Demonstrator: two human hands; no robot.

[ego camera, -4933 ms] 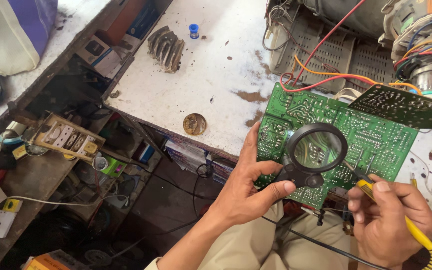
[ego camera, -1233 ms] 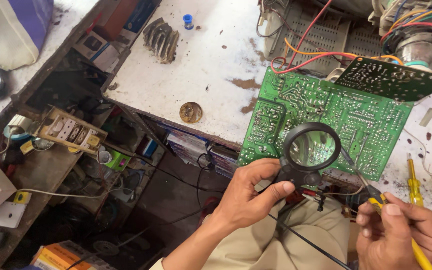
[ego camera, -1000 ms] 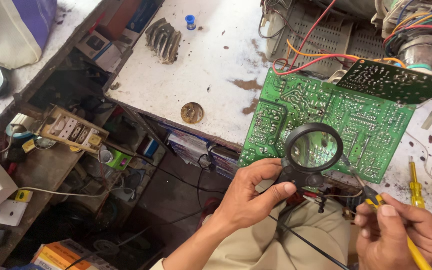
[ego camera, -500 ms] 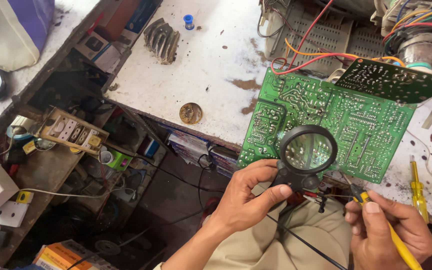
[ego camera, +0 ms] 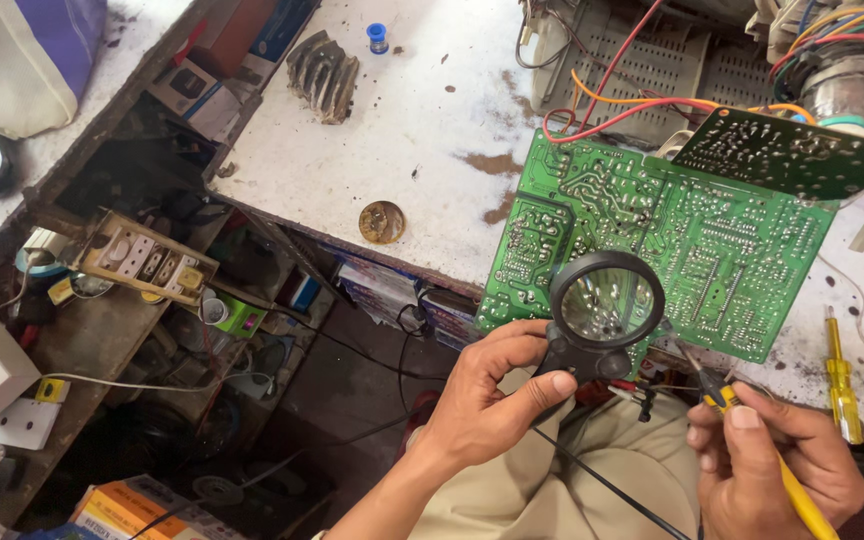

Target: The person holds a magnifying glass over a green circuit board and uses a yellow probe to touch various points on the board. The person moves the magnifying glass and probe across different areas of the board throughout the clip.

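Right hand (ego camera: pixel 777 465) partly cut off by the lower frame edge; its grip is pinched on a yellow-handled tool (ego camera: pixel 787 490), whose rear end also runs out of frame. The tool's thin tip is hard to make out where it meets the green circuit board (ego camera: pixel 652 240). Long axis of the tool runs from the grip up and left toward the board's lower edge. Left hand (ego camera: pixel 487 400) has fingers wrapped tight round the black handle of a magnifying glass (ego camera: pixel 607 300); the lens sits just above this grip, over the board's lower left area, blurring the traces beneath. The board overhangs the tabletop (ego camera: pixel 422 120) edge, tilted. Open room lies below both grips. A yellow screwdriver (ego camera: pixel 840 375) lies right of the right grip.
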